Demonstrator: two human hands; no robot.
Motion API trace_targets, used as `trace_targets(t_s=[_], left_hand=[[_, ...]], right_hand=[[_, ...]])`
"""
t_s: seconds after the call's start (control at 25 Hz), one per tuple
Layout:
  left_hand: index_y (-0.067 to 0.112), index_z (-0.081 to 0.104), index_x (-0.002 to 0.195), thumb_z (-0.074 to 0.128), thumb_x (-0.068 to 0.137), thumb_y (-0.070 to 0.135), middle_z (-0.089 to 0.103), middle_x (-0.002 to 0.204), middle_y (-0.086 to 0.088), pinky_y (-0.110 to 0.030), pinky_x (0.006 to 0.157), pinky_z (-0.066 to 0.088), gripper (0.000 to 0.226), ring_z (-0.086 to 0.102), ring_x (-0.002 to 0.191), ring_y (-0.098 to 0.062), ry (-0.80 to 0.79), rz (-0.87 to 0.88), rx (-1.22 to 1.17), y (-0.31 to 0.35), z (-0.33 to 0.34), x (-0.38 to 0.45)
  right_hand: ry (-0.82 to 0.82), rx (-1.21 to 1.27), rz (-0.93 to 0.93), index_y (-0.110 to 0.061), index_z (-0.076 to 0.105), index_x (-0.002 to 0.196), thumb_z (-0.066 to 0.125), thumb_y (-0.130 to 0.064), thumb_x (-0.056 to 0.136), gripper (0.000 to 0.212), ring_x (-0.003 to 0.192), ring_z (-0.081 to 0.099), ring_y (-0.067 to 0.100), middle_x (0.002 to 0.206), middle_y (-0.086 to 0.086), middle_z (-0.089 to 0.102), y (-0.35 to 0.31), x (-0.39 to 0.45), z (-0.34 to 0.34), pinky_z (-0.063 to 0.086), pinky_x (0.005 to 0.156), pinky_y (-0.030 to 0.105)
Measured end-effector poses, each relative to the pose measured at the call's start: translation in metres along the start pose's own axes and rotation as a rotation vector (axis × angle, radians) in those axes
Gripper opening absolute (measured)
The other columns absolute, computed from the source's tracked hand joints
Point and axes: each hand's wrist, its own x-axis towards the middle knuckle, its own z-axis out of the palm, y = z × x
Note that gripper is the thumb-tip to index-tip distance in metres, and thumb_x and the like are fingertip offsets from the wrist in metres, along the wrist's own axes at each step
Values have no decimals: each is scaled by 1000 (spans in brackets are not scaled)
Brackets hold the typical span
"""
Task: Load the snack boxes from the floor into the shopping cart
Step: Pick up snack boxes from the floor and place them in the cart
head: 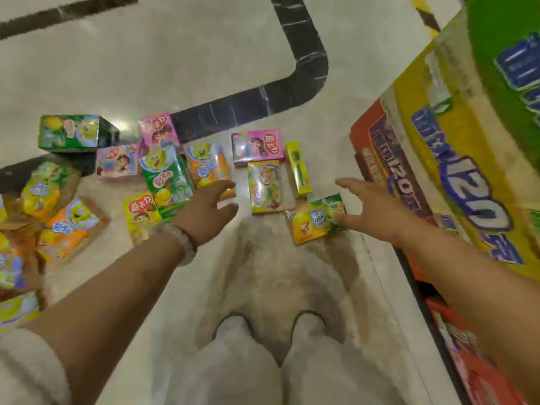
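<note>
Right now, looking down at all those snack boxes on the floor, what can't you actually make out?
Head view only:
- Shopping cart: not in the picture.
- Boxes at the left edge: cut off, count unclear.
- Big cartons on the right: motion-blurred, print unreadable.
- Orange box: near end hidden by the left hand.
- Right hand: contact with the yellow-green box unclear.

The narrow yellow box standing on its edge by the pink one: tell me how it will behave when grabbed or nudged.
The narrow yellow box looks like stiff printed card, so it should hold its shape when pinched. Resting on a slim side, it would probably topple flat if nudged. Its glossy faces may be somewhat slippery on the polished floor.
</note>
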Motion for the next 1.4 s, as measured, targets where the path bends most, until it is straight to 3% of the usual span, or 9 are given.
trace_targets(t_s=[0.28,0.44,0.6,0.76,0.92,1.04,1.16,1.28,1.4], left_hand=[[8,35,139,61,87,27,42,141,-13,-27,95,34,61,43,126,-28,-13,-120,15,-57,120,163],[4,30,136,80,68,32,46,131,-20,-42,98,42,89,46,120,-36,174,-185,-129,-69,141,192],[8,11,146,76,69,47,38,139,-23,-39,96,42,108,45,122,-38,119,-303,5,-68,163,185],[5,40,128,84,53,51,53,125,-17,-38,89,49,98,54,111,-34,92,-376,-83,-84,160,191],[10,54,108,80,25,50,63,107,-10,-42,84,54,95,62,96,-29,15,-441,-272,-88,145,175],[8,59,110,84,30,32,70,101,-11,-49,85,53,87,67,91,-32,0,-360,-658,-86,122,160],[7,63,109,85,37,21,72,98,-13,-49,83,54,76,69,89,-32,-5,-235,-900,-71,72,136],[7,65,101,72,57,6,74,85,-6,-35,69,57,45,71,77,-22,40,-129,-1013,-33,4,92],[8,65,100,72,59,4,74,81,-3,-30,64,57,42,71,74,-19,52,-37,-1020,17,-76,35]], right_hand=[[-166,-485,-137,-22,19,149,75,-52,68,102,143,20,18,157,1,18,88,137,106,14,113,28],[-91,-568,-167,-23,23,146,73,-44,71,92,133,33,20,141,2,39,90,148,119,18,111,31],[-108,-571,-84,-19,29,143,74,-53,69,93,122,42,27,130,6,46,95,143,124,31,102,33],[-174,-548,-76,-21,46,129,75,-60,63,82,113,45,24,120,3,45,105,144,123,36,90,31],[-311,-202,-47,-27,47,103,84,-49,59,62,100,53,16,106,-6,52,99,133,111,45,80,27],[-432,565,-104,-24,56,103,86,-30,56,56,92,68,9,97,-9,71,74,116,85,52,75,20],[-251,1043,-160,-24,66,108,89,-46,47,70,96,70,14,106,-3,73,34,96,55,55,73,22],[-23,1168,-74,-30,73,87,81,-39,53,37,78,73,15,89,-3,76,-14,69,17,57,60,26],[105,1181,3,-23,66,90,69,-27,63,28,73,73,16,83,-3,76,-72,25,-45,59,60,30]])
